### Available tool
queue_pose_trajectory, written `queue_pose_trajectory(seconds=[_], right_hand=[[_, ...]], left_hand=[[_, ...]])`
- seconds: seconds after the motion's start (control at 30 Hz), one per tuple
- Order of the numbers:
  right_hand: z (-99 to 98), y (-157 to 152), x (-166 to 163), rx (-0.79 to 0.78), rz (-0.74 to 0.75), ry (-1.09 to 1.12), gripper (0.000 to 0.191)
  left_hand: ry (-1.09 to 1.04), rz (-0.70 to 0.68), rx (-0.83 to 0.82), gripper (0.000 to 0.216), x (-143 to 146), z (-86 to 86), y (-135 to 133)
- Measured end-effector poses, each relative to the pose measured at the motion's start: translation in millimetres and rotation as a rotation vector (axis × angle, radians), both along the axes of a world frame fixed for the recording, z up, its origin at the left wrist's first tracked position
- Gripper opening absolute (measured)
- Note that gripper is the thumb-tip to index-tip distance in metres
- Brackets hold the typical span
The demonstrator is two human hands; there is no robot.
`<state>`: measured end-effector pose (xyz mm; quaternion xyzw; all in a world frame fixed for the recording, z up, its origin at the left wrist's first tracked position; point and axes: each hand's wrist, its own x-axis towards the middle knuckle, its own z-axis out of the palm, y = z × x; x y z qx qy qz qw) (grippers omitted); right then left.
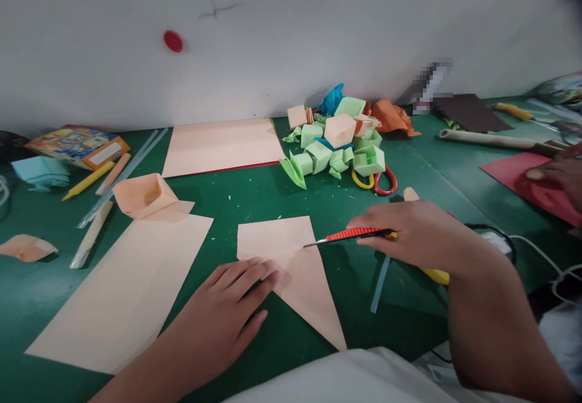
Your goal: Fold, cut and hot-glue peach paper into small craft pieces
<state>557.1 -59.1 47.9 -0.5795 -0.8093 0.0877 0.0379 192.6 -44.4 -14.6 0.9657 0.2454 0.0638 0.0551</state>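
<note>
A peach sheet of paper (295,269), with one corner tapering toward me, lies on the green table. My left hand (240,300) rests on its left part, fingers laid out flat and holding nothing. In my right hand (418,233) is a slim red ribbed cutting tool (354,233) with a thin metal tip; whether it is a knife or scissors I cannot tell. That tip touches the paper near its upper right edge. Left of my hands is a long peach sheet (122,288), a folded peach paper box (145,197) beside its top end.
Folded green paper pieces (318,154) are heaped at the back, near red-and-yellow scissor handles (385,180). A peach sheet (222,145) lies by the wall. Clear sticks (122,176) and a yellow crayon-like stick (88,180) are left. Another person's hand (555,176) touches red paper (522,179).
</note>
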Motion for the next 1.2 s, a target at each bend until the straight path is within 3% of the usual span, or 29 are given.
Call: queue_pose_trajectory(seconds=[1.2], right_hand=[[11.6, -4, 5, -0.127, -0.046, -0.010, 0.025]], left_hand=[[0.010, 0.016, -0.010, 0.050, -1, -0.3, 1]])
